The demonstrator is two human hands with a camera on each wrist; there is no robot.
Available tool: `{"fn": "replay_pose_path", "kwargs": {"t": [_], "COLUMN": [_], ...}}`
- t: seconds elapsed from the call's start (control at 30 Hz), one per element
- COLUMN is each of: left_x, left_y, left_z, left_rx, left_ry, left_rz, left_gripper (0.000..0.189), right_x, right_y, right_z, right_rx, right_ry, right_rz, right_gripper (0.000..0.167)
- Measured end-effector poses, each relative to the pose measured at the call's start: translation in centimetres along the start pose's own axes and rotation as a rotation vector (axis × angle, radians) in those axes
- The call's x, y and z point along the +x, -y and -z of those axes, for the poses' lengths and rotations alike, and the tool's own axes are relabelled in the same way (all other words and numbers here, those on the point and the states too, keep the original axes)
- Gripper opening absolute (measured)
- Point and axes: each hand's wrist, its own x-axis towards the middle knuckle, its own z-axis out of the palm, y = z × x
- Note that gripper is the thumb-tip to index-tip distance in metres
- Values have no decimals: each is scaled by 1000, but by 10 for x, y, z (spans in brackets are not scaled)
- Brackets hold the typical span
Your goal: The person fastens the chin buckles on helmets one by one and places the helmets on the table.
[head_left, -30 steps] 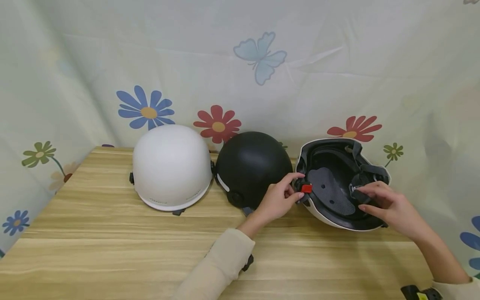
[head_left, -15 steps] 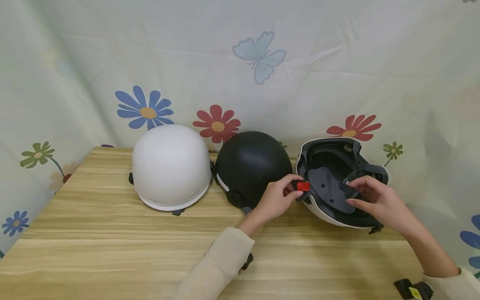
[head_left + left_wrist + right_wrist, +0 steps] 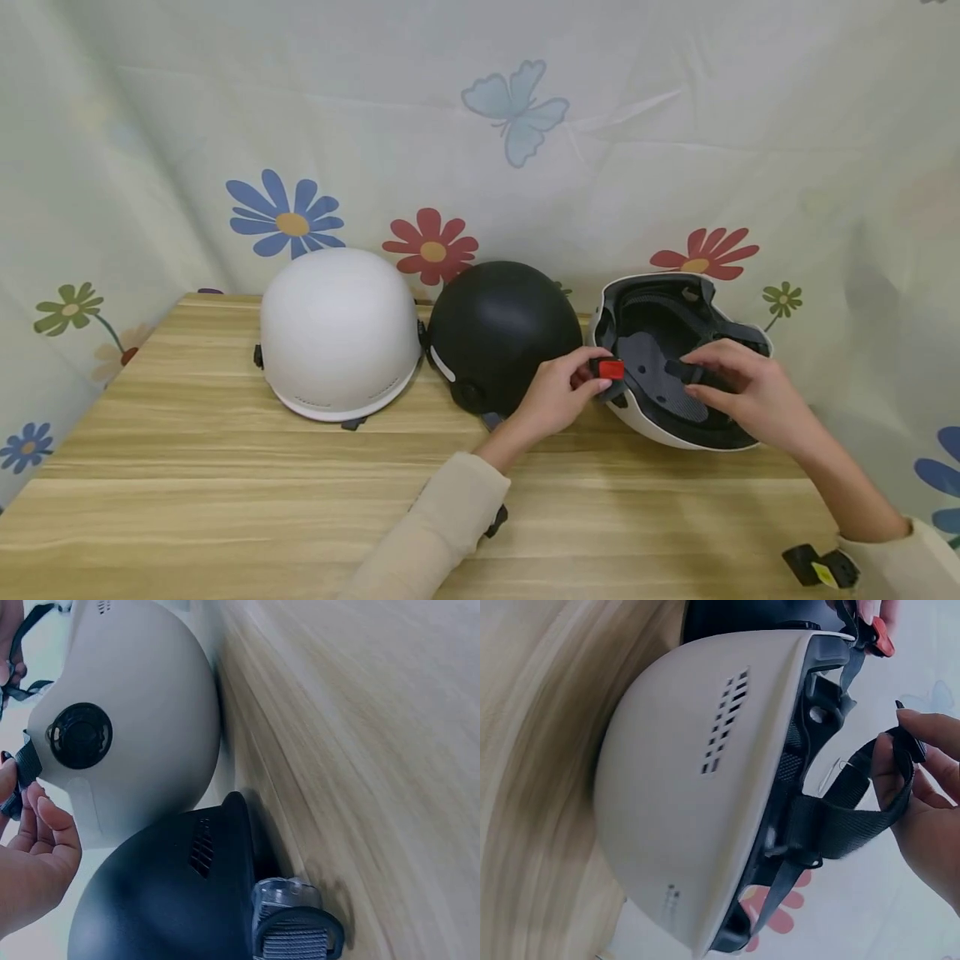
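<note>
At the right of the head view a white helmet [image 3: 645, 429] lies upturned, its black padded inside [image 3: 656, 354] facing up. My left hand [image 3: 551, 396] pinches a red-and-black buckle [image 3: 611, 369] at the helmet's left edge. Over the opening, my right hand [image 3: 753, 396] pinches the end of the black chin strap [image 3: 678, 371] between thumb and fingers. In the right wrist view this strap [image 3: 859, 829] loops up from the helmet's rim to the fingers. The two strap ends are apart. A round black dial [image 3: 81, 736] shows on the shell in the left wrist view.
A black helmet [image 3: 506, 325] stands dome up just left of the upturned one, beside my left hand. Farther left is another white helmet [image 3: 341, 333], also dome up. All rest on a wooden table [image 3: 225, 500] before a flowered cloth [image 3: 600, 192].
My right hand has moved left with the strap end, closer to the left hand. The left hand has stayed nearly in place, and the red buckle's face has turned toward the head camera.
</note>
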Motion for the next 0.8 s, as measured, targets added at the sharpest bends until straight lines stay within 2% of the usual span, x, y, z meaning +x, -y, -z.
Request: {"fn": "replay_pose_path", "kwargs": {"t": [0.23,0.47,0.8], "left_x": [3,4,5], "left_y": [-5,-10,-15], "left_z": [-1,-2,-4], "left_rx": [-9,-31,-47], "left_ry": [26,26,66], "left_rz": [-22,-22,-25], "left_gripper": [31,32,34], "right_x": [7,10,12], "right_y": [4,4,4], "right_z": [-2,-7,-11], "right_rx": [-36,-14,-2], "right_ry": [-15,23,28], "right_rz": [54,70,124], "right_gripper": [42,40,39]}}
